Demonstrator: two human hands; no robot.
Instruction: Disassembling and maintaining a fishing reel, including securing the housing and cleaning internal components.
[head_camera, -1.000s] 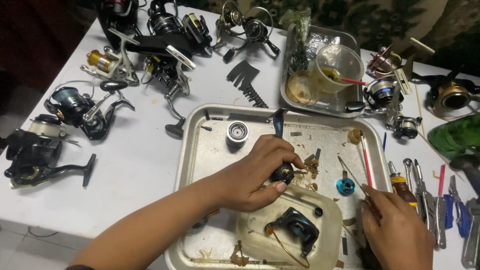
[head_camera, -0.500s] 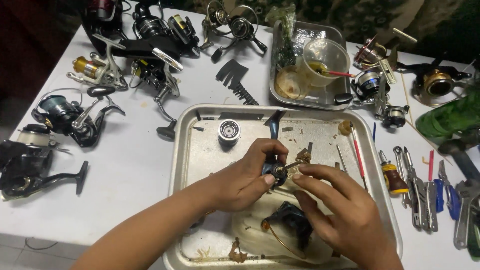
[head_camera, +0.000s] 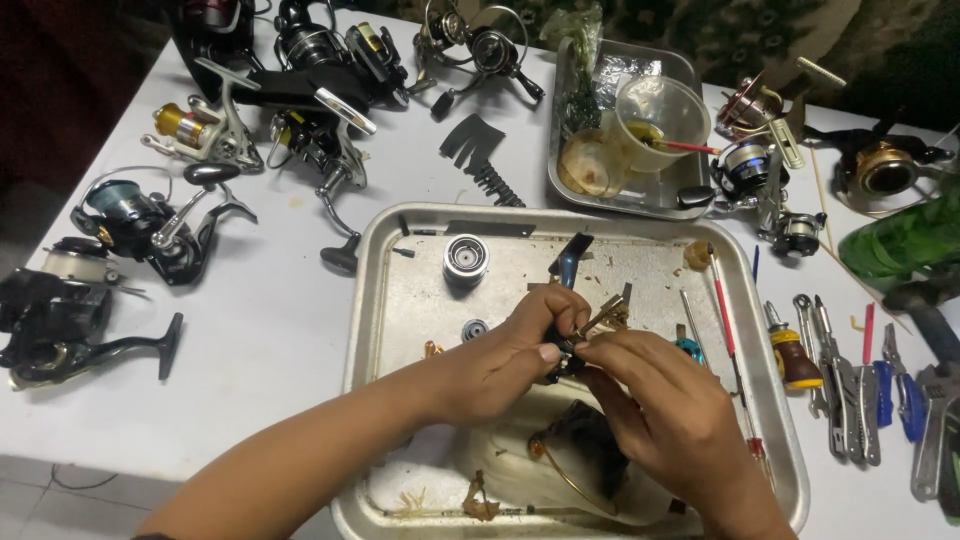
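- Bare white table (head_camera: 250, 400) lies open at the near left, between the fishing reels (head_camera: 130, 215) and the metal tray (head_camera: 372, 330).
- Inside the tray, its left part is mostly bare, apart from a small spool (head_camera: 465, 258).
- Hand tools (head_camera: 850, 385) crowd the right edge.
- A second tray (head_camera: 620, 195) with a plastic cup (head_camera: 655, 110) blocks the far side.

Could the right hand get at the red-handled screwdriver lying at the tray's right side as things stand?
Probably not at once: the right hand and left hand both pinch a small reel part. The red-handled screwdriver itself lies uncovered close by.
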